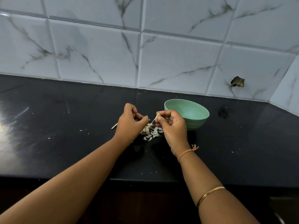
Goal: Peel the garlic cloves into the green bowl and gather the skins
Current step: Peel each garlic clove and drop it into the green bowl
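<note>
The right hand is pinching a garlic clove between the thumb and the curled fingers, and is holding it above the black worktop. A thin strip of skin is hanging from the clove toward the left hand. The left fingers are curling with the tips close together; I cannot tell if they are gripping anything. The pile of skins is lying just below both sets of fingers. The green bowl is standing just behind the right fingers. A small white stick is lying on the far side of the left hand from the clove.
</note>
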`<state>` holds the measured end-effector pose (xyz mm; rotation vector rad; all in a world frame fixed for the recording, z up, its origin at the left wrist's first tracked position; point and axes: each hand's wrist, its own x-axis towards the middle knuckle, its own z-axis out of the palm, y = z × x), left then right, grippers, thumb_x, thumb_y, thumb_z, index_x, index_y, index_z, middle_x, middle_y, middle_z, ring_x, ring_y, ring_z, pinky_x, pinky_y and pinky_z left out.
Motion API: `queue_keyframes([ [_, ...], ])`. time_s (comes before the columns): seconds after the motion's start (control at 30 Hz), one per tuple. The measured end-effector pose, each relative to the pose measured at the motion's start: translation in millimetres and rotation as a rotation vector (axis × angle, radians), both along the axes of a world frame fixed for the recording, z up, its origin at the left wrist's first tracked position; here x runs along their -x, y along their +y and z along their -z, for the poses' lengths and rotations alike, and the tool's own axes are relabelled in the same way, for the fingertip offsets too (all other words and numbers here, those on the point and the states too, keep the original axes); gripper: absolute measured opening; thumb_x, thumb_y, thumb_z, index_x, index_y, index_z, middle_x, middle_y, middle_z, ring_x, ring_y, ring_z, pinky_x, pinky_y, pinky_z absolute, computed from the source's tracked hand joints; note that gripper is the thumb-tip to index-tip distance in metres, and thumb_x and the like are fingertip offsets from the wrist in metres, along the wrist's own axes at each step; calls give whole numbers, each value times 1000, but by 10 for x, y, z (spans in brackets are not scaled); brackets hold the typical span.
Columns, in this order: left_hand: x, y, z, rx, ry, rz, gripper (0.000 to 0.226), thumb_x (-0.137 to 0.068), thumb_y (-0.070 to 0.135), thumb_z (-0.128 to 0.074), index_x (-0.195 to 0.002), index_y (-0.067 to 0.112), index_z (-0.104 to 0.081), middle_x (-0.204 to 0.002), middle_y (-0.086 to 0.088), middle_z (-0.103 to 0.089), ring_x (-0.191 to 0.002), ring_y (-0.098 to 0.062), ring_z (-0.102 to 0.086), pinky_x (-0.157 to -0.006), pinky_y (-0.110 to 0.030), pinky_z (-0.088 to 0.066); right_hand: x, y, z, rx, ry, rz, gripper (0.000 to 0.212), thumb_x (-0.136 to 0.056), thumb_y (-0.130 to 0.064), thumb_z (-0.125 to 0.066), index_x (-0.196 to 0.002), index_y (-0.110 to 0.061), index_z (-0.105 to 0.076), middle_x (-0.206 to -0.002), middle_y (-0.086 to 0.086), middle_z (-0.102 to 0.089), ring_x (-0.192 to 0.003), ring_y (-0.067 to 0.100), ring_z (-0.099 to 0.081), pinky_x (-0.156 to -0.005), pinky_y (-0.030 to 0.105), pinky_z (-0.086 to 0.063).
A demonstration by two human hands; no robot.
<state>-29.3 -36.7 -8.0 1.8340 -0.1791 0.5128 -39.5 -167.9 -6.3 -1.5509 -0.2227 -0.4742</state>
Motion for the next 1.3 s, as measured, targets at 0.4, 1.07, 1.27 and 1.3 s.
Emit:
queue_keyframes([
  [0.4,25,-12,12,57,-60,174,39,-82,8,-71,-84,20,-34,-78,5,-74,-72,-9,-67,-65,-16,-48,-13,-8,17,162,-22,31,26,-78,5,-66,-79,-20,-60,-78,5,-69,-77,18,-69,-78,31,-56],
  [1.07,-15,28,18,267,119,310,41,-79,-2,-70,-83,17,-34,-67,1,-69,-78,-21,-62,-81,-42,-47,-76,-10,105,401,-236,147,16,-71,16,-63,-78,2,-67,-79,4,-62,-72,12,-61,-72,18,-53],
  [1.27,-40,25,22,280,118,261,42,-78,-4,-68,-82,17,-32,-62,5,-66,-69,-16,-57,-76,-38,-46,-48,8,76,316,-130,63,19,-75,14,-64,-79,-4,-66,-81,5,-68,-74,7,-65,-75,16,-53],
  [1.3,-49,24,26,284,118,253,43,-78,-3,-69,-81,18,-31,-63,5,-66,-69,-16,-57,-75,-38,-46,-42,9,71,295,-104,49,21,-76,12,-64,-78,-9,-65,-79,2,-68,-74,5,-66,-74,17,-53],
])
